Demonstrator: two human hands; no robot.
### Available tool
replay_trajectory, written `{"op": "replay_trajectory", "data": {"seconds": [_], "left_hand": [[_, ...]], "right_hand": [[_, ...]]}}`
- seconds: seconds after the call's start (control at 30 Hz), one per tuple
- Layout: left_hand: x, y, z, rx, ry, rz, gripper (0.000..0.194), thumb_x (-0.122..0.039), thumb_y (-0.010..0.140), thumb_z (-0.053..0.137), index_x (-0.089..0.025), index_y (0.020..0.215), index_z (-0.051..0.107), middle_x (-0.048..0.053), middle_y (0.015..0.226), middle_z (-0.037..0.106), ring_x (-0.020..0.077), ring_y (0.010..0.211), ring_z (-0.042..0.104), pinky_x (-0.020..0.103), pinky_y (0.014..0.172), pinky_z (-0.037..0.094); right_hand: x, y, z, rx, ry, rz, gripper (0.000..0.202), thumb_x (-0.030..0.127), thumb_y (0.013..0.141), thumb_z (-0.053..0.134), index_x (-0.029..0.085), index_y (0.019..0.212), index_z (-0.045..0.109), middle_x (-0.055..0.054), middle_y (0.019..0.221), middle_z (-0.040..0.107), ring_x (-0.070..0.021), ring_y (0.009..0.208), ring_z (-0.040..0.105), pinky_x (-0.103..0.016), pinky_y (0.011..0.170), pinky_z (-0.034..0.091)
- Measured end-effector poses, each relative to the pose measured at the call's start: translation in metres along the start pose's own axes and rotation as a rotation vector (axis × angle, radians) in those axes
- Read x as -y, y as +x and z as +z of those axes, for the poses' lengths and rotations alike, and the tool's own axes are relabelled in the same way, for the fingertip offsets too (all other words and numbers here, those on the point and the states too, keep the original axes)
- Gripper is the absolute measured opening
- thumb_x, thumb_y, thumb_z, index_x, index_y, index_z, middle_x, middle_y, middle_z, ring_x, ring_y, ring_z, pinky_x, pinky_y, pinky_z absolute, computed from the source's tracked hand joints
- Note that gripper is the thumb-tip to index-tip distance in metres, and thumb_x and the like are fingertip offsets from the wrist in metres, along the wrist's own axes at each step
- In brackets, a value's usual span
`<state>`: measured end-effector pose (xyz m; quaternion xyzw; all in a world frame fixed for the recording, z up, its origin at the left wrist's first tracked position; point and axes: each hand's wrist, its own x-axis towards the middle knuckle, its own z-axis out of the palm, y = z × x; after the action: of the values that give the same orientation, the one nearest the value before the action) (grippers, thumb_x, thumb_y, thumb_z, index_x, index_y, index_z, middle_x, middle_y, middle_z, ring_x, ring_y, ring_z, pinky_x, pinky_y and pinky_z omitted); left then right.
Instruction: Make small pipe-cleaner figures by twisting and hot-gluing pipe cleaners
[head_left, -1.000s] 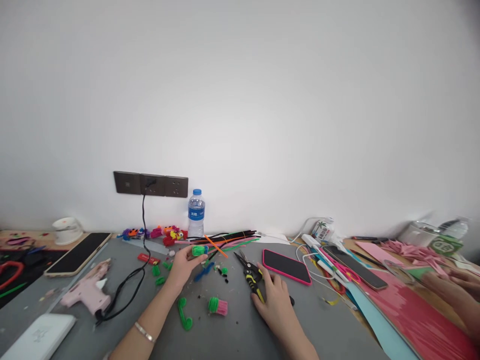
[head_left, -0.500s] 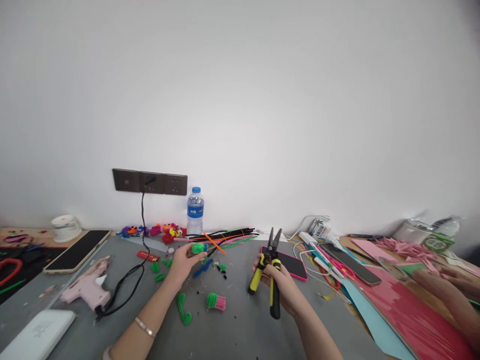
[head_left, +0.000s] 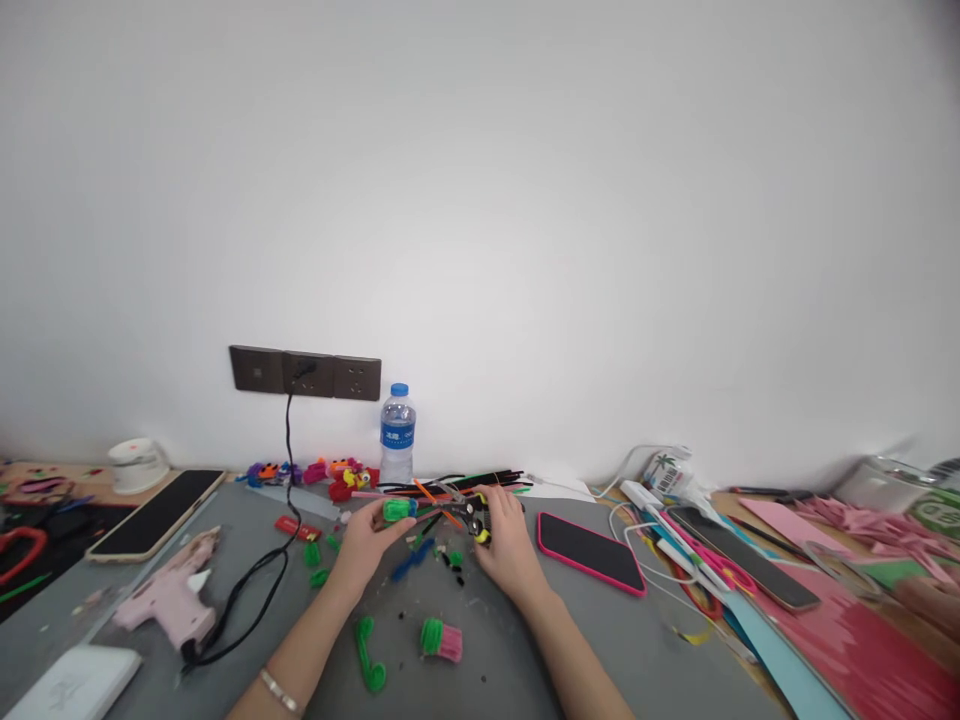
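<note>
Pinched in my left hand [head_left: 365, 545] is a small green and blue fuzzy piece [head_left: 399, 510]. My right hand [head_left: 510, 545] is wrapped round black and yellow pliers [head_left: 471, 512], whose jaws point left toward that piece. Whether the jaws touch it is too small to tell. Below my hands on the grey mat lie a green fuzzy piece with rounded ends [head_left: 369, 655] and a green and pink fuzzy bundle [head_left: 441, 640]. A blue fuzzy piece [head_left: 412, 560] rests between my hands, and behind them are fuzzy sticks [head_left: 495, 480] in several colours.
A water bottle [head_left: 397, 435] stands by the wall. At left are a pink glue gun [head_left: 172, 600], its black cord, a phone [head_left: 159, 515] and a white box [head_left: 79, 685]. Right are a pink-edged phone [head_left: 590, 553], cables, coloured sheets and another person's hand [head_left: 930, 600].
My right hand has swung the pliers left and turned them from upright to pointing left, close to my left hand. The view has shifted slightly, and the other person's hands are less in view.
</note>
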<state>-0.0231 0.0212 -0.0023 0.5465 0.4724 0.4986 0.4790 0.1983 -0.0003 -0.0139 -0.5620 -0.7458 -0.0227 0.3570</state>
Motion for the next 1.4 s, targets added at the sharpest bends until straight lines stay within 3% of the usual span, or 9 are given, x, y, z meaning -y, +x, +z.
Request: {"op": "replay_trajectory", "data": {"seconds": [0.23,0.57,1.07,1.4], "left_hand": [[0.006,0.001,0.000,0.051,-0.035,-0.038,0.034,-0.042,0.065,0.075,-0.018,0.089,0.072,0.011,0.095,0.076,0.0298,0.095,0.067,0.038,0.082,0.053],[0.002,-0.004,0.004,0.126,-0.005,-0.023,0.031,-0.037,0.065,0.076,-0.019,0.090,0.073,0.009,0.092,0.076,0.0279,0.086,0.069,0.035,0.076,0.055],[-0.002,-0.005,0.005,0.152,-0.011,-0.027,0.036,-0.036,0.063,0.077,-0.015,0.091,0.070,0.011,0.097,0.075,0.0297,0.094,0.068,0.040,0.085,0.055],[-0.001,-0.006,0.003,0.168,0.104,0.057,0.032,-0.036,0.069,0.073,-0.017,0.095,0.069,0.009,0.093,0.075,0.0277,0.087,0.069,0.038,0.075,0.056]], "right_hand": [[-0.012,-0.004,-0.007,0.010,-0.068,0.037,0.062,0.006,0.062,0.050,0.022,0.122,0.048,-0.008,0.106,0.052,-0.0284,0.102,0.048,-0.045,0.091,0.040],[0.008,-0.007,-0.012,0.070,-0.083,-0.038,0.067,0.003,0.058,0.049,0.025,0.122,0.047,-0.006,0.105,0.053,-0.0275,0.103,0.049,-0.053,0.103,0.031],[0.004,-0.006,-0.011,0.065,-0.081,-0.056,0.067,0.003,0.059,0.049,0.025,0.123,0.047,-0.007,0.105,0.053,-0.0285,0.103,0.049,-0.059,0.106,0.024],[0.004,-0.006,-0.012,0.084,-0.101,-0.059,0.067,0.003,0.061,0.051,0.025,0.124,0.047,-0.007,0.105,0.053,-0.0280,0.103,0.048,-0.057,0.107,0.023]]}}
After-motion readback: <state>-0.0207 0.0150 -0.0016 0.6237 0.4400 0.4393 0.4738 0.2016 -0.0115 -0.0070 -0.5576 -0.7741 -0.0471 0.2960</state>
